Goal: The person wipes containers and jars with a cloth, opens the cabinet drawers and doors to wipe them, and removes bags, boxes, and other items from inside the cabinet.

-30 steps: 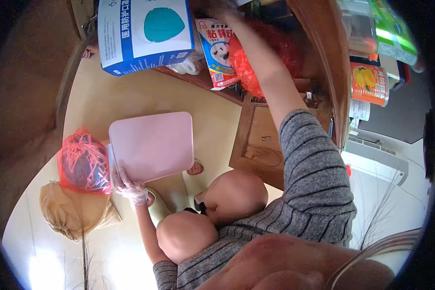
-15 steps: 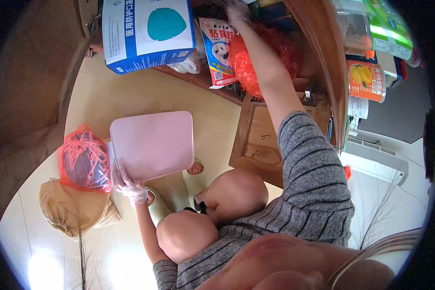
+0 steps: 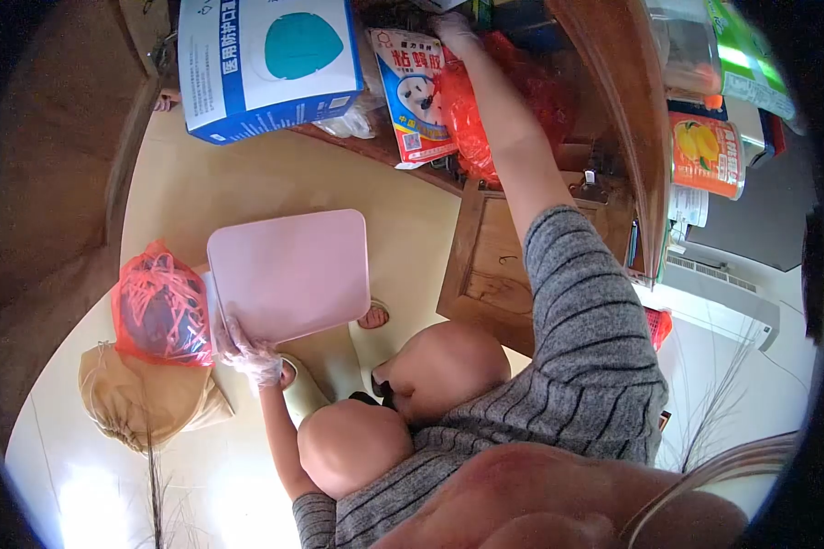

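Note:
My left hand (image 3: 247, 355), in a clear plastic glove, grips the lower left corner of a pink box (image 3: 291, 274) with a flat, rounded top. Its inside does not show. My right hand (image 3: 455, 33), also gloved, reaches deep into a wooden cabinet at the top of the view. Its fingers are partly hidden, and I cannot see whether they hold anything. Just below that hand are a packet with Chinese print and a picture of ants (image 3: 416, 99) and a crinkled red plastic bag (image 3: 474, 128), which my right forearm crosses.
A large blue and white mask box (image 3: 265, 64) stands at the cabinet's edge. An opened cabinet door (image 3: 490, 256) hangs below. On the floor at left lie a red bag (image 3: 163, 306) and a tan drawstring bag (image 3: 146, 393). An orange can (image 3: 708, 154) sits above right.
My right hand has shifted slightly down within the cabinet. The camera view has moved a little. My left hand stays on the pink box.

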The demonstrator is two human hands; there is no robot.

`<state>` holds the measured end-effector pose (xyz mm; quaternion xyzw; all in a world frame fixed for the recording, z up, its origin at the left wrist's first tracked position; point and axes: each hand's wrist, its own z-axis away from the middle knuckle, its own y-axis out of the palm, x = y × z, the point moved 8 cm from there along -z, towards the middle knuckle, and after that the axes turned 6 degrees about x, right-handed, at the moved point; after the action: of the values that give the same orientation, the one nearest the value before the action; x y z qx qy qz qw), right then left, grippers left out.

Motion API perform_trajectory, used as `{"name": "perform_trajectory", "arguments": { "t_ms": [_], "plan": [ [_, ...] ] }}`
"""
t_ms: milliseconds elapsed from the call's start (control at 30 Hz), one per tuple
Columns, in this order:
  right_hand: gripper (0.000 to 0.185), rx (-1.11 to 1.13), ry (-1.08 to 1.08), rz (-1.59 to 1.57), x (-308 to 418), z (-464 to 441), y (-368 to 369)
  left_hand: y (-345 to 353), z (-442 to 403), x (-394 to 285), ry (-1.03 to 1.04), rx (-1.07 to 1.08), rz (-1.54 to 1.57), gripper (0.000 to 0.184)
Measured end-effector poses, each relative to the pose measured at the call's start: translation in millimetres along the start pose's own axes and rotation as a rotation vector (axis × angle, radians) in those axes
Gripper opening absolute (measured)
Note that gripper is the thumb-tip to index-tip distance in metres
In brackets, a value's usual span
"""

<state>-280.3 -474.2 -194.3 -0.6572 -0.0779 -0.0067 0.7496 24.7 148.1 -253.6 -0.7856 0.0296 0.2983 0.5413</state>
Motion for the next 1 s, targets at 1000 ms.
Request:
{"name": "perform_trajectory", "arguments": {
  "t_ms": [1000],
  "plan": [
    [0.030,-0.297,-0.143,0.052,57,20,-29,11,11,8,-0.008,0.025,-0.079,0.051]
  ]
}}
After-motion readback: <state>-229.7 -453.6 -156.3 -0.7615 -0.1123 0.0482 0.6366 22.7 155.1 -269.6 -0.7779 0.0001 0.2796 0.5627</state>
